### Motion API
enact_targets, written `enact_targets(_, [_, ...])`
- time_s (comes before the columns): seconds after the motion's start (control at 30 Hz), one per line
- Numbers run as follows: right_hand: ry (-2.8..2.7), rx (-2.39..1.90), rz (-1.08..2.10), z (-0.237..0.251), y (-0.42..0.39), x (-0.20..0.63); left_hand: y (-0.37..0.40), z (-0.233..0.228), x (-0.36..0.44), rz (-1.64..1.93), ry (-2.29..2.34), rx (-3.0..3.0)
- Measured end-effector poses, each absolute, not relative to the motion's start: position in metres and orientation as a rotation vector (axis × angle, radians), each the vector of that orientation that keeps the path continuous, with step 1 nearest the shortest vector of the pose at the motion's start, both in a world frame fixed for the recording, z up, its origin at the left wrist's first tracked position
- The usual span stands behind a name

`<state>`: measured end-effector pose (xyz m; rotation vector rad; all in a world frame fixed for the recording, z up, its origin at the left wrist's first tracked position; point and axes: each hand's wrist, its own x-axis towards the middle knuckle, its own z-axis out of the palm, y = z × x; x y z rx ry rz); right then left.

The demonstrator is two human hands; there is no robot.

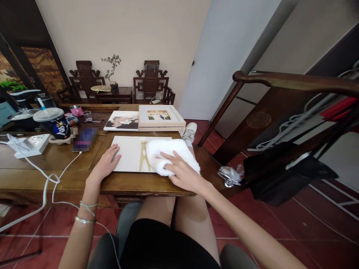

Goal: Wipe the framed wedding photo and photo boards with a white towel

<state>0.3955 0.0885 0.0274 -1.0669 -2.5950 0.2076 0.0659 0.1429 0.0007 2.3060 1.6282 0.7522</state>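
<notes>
A flat white panel (127, 151), seemingly the back of a photo frame, lies at the table's front edge. On it is a gold A-shaped piece (143, 155), partly hidden by a fluffy white cloth (182, 151). My left hand (105, 162) rests on the panel's left edge with its fingers stretched out. My right hand (182, 172) holds the cloth bunched against the panel's right part, two fingers extended over it and the thumb side tucked into its fold. The cloth covers the panel's right end.
Behind the panel are a photo print (122, 121) and a pale framed photo (159, 116). To the left stand a phone (84, 139) on a cable, a lidded drink cup (57, 125) and a power strip (35, 145). A wooden chair (258, 119) with a black bag (280, 175) stands right.
</notes>
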Motion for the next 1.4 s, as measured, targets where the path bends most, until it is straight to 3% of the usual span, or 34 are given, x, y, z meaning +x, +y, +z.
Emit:
enact_targets(0.33, [-2.511,-1.254,0.101,0.021,0.159,0.394,0.145,0.000,0.064,0.748,1.630,2.332])
enact_targets(0.73, [-2.579,-1.145,0.220,0.032,0.073,0.387,0.143,0.001,0.067,0.744,1.633,2.328])
enact_targets(1.17, [-2.486,-1.201,0.139,0.020,0.138,0.395,0.142,0.002,0.067,0.764,1.629,2.301])
enact_targets(1.4, [-2.482,-1.267,0.142,0.028,0.105,0.380,0.141,0.004,0.069,0.737,1.629,2.315])
